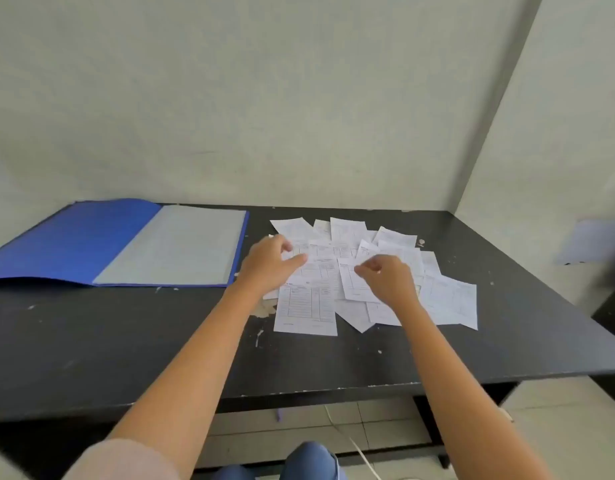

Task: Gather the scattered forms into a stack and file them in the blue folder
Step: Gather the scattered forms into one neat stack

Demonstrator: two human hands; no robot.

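Two arms reach over the black bench (126,341). The left hand (271,259), loosely curled with thumb out, and the right hand (385,277), curled, pinch unclear, meet over the scattered forms (306,306), likely to rake them together. Beyond, left, the blue folder (74,244) lies open, ready.

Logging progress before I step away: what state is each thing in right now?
blue folder, open flat on the table.
forms, scattered and overlapping beside the folder, not stacked.
left hand, over the forms, fingers loosely bent, gripping nothing.
right hand, fingers curled over the forms; grip unclear.
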